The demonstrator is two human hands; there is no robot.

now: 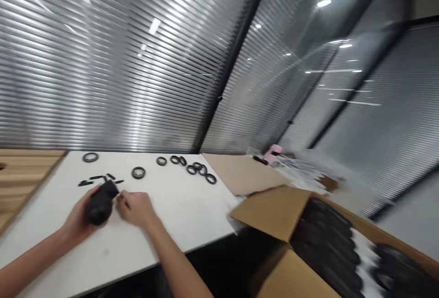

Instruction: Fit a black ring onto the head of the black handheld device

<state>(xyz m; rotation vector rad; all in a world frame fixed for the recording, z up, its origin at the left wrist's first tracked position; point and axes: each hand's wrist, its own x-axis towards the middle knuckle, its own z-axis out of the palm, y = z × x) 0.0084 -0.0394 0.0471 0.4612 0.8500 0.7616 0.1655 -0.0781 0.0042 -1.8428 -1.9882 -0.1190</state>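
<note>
My left hand [77,222] is wrapped round a black part [99,206] that has a rounded body and a squarish end, held above the white table. Close to its right side, my right hand [135,207] is closed with the fingers curled together. Anything between those fingertips is too blurred to make out. Several small black strips [85,182] lie on the table just beyond the hands. Behind them is a black ring [138,172], and another black ring [90,157] sits farther back on the left.
More black rings [202,170] are scattered along the far right of the white table [185,211]. An open cardboard box [270,211] with black parts [325,238] inside stands at the lower right. Brown cardboard [240,172] and a pink item [273,152] lie behind it. Slatted blinds [103,69] rise beyond.
</note>
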